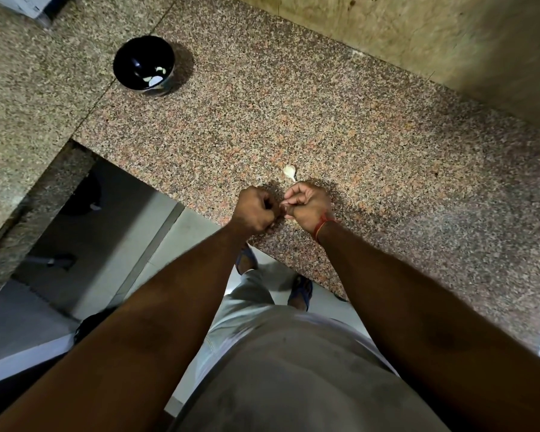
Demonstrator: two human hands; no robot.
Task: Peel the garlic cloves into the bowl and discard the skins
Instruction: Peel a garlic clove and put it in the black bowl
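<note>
My left hand (256, 210) and my right hand (309, 205) are held together over the near edge of the granite counter (371, 157), fingers curled. Between their fingertips they pinch a small garlic clove (283, 208), mostly hidden by the fingers. A pale piece of garlic skin (289, 171) lies on the counter just beyond my right hand. A black bowl (128, 57) stands far off at the upper left, holding a few peeled white cloves (155, 78).
The counter's edge runs diagonally under my wrists, with tiled floor (181, 232) and my feet below. A tan wall (418, 35) borders the counter at the back right. A dark gap opens under the counter at the left.
</note>
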